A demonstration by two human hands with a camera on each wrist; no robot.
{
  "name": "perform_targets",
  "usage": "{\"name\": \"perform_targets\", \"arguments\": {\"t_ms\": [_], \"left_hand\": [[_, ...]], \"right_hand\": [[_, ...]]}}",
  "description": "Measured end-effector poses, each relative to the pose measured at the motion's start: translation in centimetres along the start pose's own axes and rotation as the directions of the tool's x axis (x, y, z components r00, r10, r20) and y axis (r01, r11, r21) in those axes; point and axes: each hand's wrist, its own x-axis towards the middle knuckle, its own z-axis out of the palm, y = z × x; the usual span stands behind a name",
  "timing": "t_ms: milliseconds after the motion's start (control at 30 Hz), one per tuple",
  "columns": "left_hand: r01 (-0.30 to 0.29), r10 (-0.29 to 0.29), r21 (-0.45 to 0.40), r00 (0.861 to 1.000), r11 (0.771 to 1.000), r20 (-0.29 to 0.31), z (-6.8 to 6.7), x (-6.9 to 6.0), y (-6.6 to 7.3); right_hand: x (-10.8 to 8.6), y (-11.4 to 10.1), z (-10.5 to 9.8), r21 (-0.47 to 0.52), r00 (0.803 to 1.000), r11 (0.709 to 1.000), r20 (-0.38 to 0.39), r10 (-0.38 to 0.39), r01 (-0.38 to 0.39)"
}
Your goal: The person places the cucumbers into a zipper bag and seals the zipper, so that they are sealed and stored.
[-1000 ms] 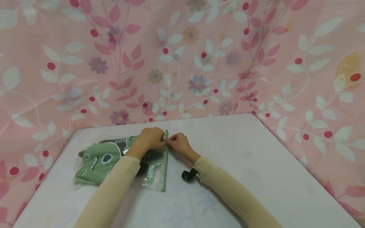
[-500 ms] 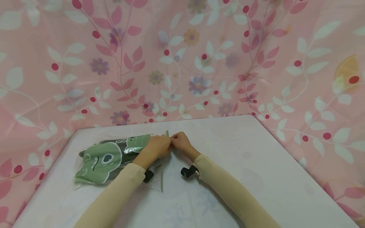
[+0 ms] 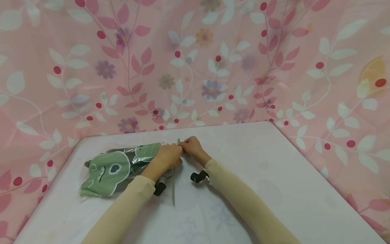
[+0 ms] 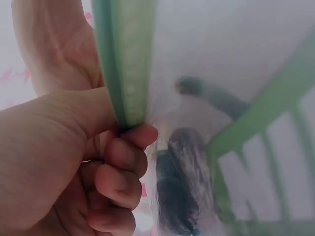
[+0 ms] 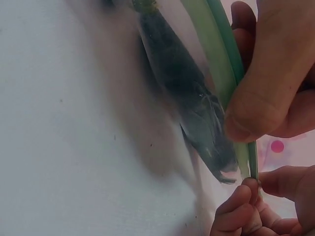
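A clear plastic zip bag (image 3: 105, 173) with a green cartoon face printed on it lies on the left part of the table. Dark, elongated things (image 5: 172, 64) show through the plastic; their kind is unclear. Along the bag's right side runs its green zip strip (image 4: 133, 64). My left hand (image 3: 167, 156) pinches this strip near its far end, the forearm crossing over the bag. Right beside it, my right hand (image 3: 193, 148) pinches the strip between thumb and finger. In the head view the fingertips of both hands nearly meet and partly hide the strip.
A white-covered table (image 3: 274, 189) spreads out to the right of the bag. Behind it hangs a pink floral cloth (image 3: 195, 67). Black wrist-worn devices (image 3: 198, 176) hang under both wrists.
My left hand has moved a little right and nearer along the strip since a second ago. The strip now stands more edge-on. The right hand has shifted only slightly.
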Motion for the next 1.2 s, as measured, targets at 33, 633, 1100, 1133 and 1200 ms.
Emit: {"name": "perform_targets", "arguments": {"t_ms": [33,633,1100,1133,1200], "left_hand": [[-0.001,0.001,-0.005,1.000,1.000,-0.004,0.0,0.0,0.0],[-0.099,0.052,-0.279,0.984,0.955,-0.171,0.6,-0.9,-3.4],[-0.022,0.012,-0.053,0.981,0.998,-0.195,1.9,-0.2,-3.5],[-0.017,0.007,-0.050,0.981,0.999,-0.196,1.9,-0.2,-3.5],[-0.006,-0.004,-0.053,0.982,0.999,-0.190,1.8,-0.3,-3.6]], "right_hand": [[0.0,-0.1,0.0,0.000,1.000,1.000,0.000,0.000,0.000],[-0.7,0.1,-0.2,0.020,0.999,0.999,0.027,0.034,-0.034],[-1.3,0.0,-0.8,0.061,0.982,0.994,0.173,0.079,-0.091],[-1.2,0.0,-0.8,0.042,0.986,0.996,0.155,0.066,-0.074],[-1.2,0.0,-0.7,-0.011,0.993,0.999,0.111,0.032,-0.031]]}}
